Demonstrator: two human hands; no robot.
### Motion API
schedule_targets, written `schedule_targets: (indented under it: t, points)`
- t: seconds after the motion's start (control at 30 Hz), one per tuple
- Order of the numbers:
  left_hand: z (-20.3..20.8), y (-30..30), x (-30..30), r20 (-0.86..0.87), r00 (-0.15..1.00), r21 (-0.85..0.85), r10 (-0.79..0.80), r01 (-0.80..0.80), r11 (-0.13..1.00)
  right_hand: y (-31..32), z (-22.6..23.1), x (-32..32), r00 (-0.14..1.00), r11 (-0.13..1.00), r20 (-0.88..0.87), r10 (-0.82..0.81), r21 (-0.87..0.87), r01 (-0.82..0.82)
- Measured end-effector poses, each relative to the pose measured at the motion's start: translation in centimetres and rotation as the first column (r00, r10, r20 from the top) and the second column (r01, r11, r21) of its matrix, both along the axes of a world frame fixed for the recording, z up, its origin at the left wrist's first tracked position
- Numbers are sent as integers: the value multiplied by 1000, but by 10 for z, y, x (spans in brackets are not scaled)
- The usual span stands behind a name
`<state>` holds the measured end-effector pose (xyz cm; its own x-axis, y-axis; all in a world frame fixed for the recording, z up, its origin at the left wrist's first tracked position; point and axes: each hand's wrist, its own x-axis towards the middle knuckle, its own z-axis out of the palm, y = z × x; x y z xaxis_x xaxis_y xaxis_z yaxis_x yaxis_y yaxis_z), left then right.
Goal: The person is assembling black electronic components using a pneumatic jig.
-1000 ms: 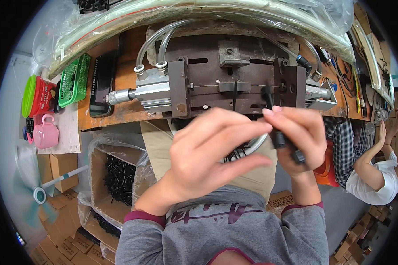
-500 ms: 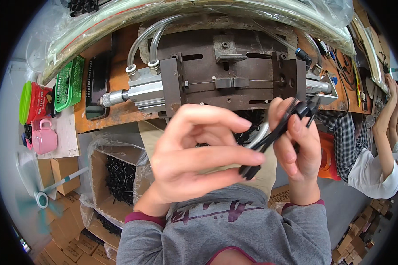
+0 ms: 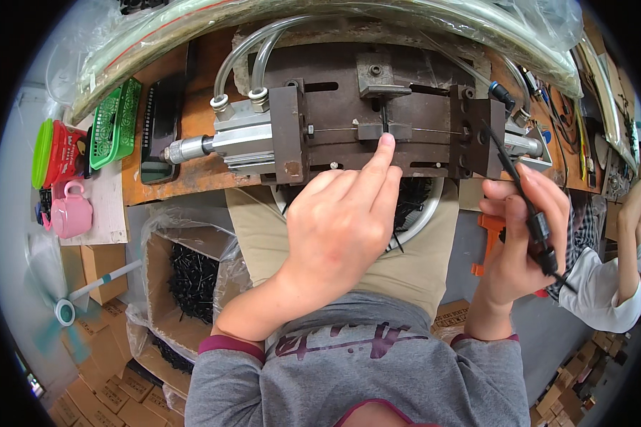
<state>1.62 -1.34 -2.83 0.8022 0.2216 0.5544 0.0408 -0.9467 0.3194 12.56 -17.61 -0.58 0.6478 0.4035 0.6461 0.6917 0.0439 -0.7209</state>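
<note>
A dark metal fixture (image 3: 420, 65) lies ahead of me on the bench. A thin black rod (image 3: 385, 116) is lodged at its middle, between the upper bracket and the small split block (image 3: 403, 131). My left hand (image 3: 338, 224) reaches up from below, index finger stretched out, its tip on the rod's lower end. The other fingers bend loosely beneath. Off to the right, my right hand (image 3: 528, 238) is closed round slim black rod-like parts (image 3: 539, 226) with thicker collars, held at a slant. Their exact number cannot be told.
An open, plastic-lined carton (image 3: 165, 285) holds black parts at lower left. A green basket (image 3: 114, 124), a black tray (image 3: 158, 135) and a pink cup (image 3: 71, 213) stand left. Clear hoses (image 3: 263, 53) run to the fixture. A co-worker (image 3: 598, 285) sits at right.
My hands have separated. The left went up to the fixture, where a black rod now sits in the middle block. The right moved right, still holding black parts.
</note>
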Motion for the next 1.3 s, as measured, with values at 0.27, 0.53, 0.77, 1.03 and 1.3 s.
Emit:
schedule_targets:
  t: [0.27,0.53,0.77,1.03,1.3]
  points:
    - [9,6,-5,-72,994,-154,-85,73,985,1,-1,-9,919,949,394,-32,-278,152]
    - [26,2,-18,244,948,-498,-203,302,813,15,-6,-7,877,940,447,175,-342,-13]
    - [-3,1,-13,11,998,-218,-66,67,974,7,-2,-1,954,988,-278,113,-70,-138]
    - [1,7,-1,-65,997,-16,-44,43,999,4,0,-3,869,942,486,-96,-239,237]
    - [25,-2,-15,257,913,-606,-318,408,683,11,-1,0,783,924,616,83,-342,172]
